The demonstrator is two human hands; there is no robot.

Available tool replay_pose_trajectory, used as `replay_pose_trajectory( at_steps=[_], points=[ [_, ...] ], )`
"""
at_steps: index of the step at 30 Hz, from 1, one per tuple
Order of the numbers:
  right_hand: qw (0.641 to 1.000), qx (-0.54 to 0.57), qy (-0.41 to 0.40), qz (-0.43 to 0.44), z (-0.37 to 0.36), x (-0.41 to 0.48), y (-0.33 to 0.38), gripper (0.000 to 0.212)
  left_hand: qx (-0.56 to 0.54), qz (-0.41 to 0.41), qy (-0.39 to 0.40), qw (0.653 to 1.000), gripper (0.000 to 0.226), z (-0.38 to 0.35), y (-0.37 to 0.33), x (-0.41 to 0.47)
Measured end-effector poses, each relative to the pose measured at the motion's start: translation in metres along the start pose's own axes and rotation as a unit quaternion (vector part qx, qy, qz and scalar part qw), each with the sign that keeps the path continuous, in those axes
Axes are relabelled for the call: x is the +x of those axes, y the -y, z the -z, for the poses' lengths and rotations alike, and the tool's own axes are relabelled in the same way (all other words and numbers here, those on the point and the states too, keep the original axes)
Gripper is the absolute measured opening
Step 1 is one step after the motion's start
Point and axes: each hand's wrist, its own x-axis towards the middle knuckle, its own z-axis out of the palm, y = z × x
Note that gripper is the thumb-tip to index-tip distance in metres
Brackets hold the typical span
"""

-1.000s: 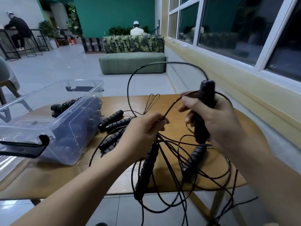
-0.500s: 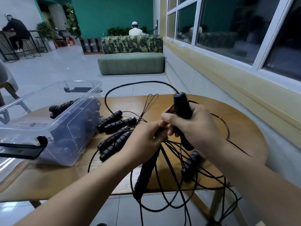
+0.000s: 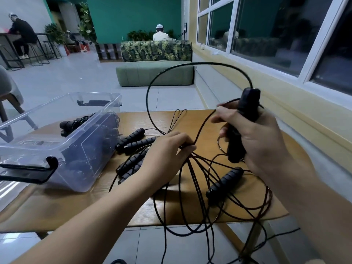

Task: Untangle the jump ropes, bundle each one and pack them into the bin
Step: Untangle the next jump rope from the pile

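Right hand's (image 3: pixel 255 138) grip wraps a raised handle (image 3: pixel 249 103); left hand (image 3: pixel 167 151) pinches gathered cords (image 3: pixel 193 155).

Green sofa (image 3: pixel 154 75) mid-room w/ leaf-print backrest (image 3: pixel 156 51) on its far side. Person in white cap (image 3: pixel 160 34) sits just behind sofa, back to cam; teal wall (image 3: pixel 133 16) beyond. Low shelf unit (image 3: pixel 108 51) just left of sofa. Farther left: plants (image 3: pixel 55 33), stools (image 3: pixel 38 52), person in black (image 3: pixel 22 35) at high table. Windows (image 3: pixel 266 31) right of sofa. Wood table (image 3: pixel 133 119) in front of sofa, nearer cam.
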Motion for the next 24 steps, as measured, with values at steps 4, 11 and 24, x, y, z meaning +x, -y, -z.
replay_pose_trajectory(
  at_steps=[4, 11, 24],
  points=[
    [0.993, -0.099, 0.062, -0.024, -0.014, -0.004, -0.011, 0.013, 0.029, -0.037, -0.036, 0.998, 0.007, -0.003, -0.005, 0.001],
    [0.973, -0.222, 0.068, -0.012, -0.018, -0.002, -0.025, 0.011, -0.03, -0.027, -0.022, 0.999, 0.009, -0.006, -0.006, -0.003],
    [0.997, -0.039, -0.071, -0.017, 0.011, 0.021, -0.009, 0.01, -0.02, 0.05, 0.033, 0.998, 0.027, 0.01, 0.002, -0.004]
  ],
)
